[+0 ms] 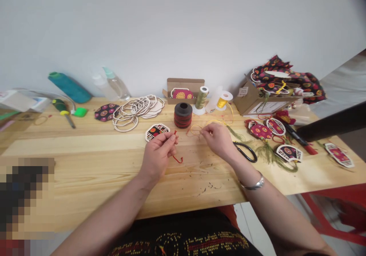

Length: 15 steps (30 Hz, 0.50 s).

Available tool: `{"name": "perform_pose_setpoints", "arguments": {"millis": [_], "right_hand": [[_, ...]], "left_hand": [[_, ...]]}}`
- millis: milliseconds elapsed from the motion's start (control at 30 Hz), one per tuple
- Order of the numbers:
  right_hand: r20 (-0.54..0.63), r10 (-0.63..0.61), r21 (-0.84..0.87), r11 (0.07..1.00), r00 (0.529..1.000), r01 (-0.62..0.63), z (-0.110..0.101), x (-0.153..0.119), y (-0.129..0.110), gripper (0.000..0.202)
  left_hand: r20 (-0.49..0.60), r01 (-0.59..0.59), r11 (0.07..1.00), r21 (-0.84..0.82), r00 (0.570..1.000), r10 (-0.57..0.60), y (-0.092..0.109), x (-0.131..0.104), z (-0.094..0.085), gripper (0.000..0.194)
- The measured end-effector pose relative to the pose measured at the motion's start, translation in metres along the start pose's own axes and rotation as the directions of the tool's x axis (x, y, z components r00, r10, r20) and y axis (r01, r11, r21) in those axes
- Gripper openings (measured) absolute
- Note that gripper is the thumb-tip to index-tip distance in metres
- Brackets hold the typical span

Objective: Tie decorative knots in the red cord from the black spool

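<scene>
Red cord is pinched between the thumb and fingers of my left hand, and its short curled end hangs below them. The fingertips of my right hand are closed on a thin cord, where a yellow cord loops beside them; the exact grip is partly hidden. Just behind my left hand lies a wooden-framed patterned ornament. A spool of dark red and black cord stands beyond and between my hands. Black-handled scissors rest by my right wrist, partly covered by it.
Wooden frames lie stacked at the back left, near a screwdriver and a teal thread cone. Green thread and yellow thread spools stand behind. On the right are a filled cardboard box, tasselled ornaments and a dark post.
</scene>
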State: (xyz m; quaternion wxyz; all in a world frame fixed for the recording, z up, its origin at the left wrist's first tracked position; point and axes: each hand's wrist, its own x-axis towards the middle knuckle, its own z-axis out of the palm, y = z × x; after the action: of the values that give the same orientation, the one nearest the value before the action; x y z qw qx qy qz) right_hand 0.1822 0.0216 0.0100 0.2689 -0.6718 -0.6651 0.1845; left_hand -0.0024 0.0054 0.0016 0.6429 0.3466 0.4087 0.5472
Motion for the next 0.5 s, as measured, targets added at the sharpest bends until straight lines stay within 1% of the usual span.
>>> {"name": "perform_pose_setpoints", "arguments": {"millis": [33, 100, 200, 233, 300, 367, 500], "right_hand": [[-0.005, 0.043, 0.119, 0.992, 0.999, -0.042, -0.006, -0.001, 0.000, 0.016], [0.027, 0.100, 0.333, 0.937, 0.995, -0.103, -0.019, -0.003, -0.002, 0.020], [0.070, 0.122, 0.535, 0.833, 0.990, -0.140, -0.038, -0.012, -0.008, 0.022], [0.058, 0.122, 0.589, 0.797, 0.991, -0.132, -0.043, -0.015, -0.010, 0.022], [0.054, 0.110, 0.653, 0.748, 0.992, -0.118, -0.051, -0.022, -0.013, 0.023], [0.042, 0.106, 0.692, 0.714, 0.994, -0.105, -0.054, -0.025, -0.014, 0.023], [0.046, 0.125, 0.702, 0.701, 0.991, -0.121, -0.050, -0.020, -0.012, 0.024]], "left_hand": [[-0.001, 0.003, 1.000, -0.007, 1.000, -0.003, 0.000, 0.000, 0.000, 0.014], [0.004, 0.011, 1.000, -0.014, 1.000, -0.011, 0.000, 0.000, 0.000, 0.013], [0.009, 0.011, 1.000, -0.004, 1.000, -0.011, -0.001, 0.001, 0.000, 0.013], [0.007, 0.011, 1.000, -0.001, 1.000, -0.011, -0.001, 0.001, 0.000, 0.013], [0.005, 0.011, 1.000, 0.000, 1.000, -0.011, -0.002, 0.001, -0.001, 0.013], [0.007, 0.012, 1.000, -0.002, 1.000, -0.012, -0.003, 0.001, -0.002, 0.013], [0.013, 0.020, 1.000, -0.002, 1.000, -0.020, -0.004, 0.001, -0.002, 0.013]]}}
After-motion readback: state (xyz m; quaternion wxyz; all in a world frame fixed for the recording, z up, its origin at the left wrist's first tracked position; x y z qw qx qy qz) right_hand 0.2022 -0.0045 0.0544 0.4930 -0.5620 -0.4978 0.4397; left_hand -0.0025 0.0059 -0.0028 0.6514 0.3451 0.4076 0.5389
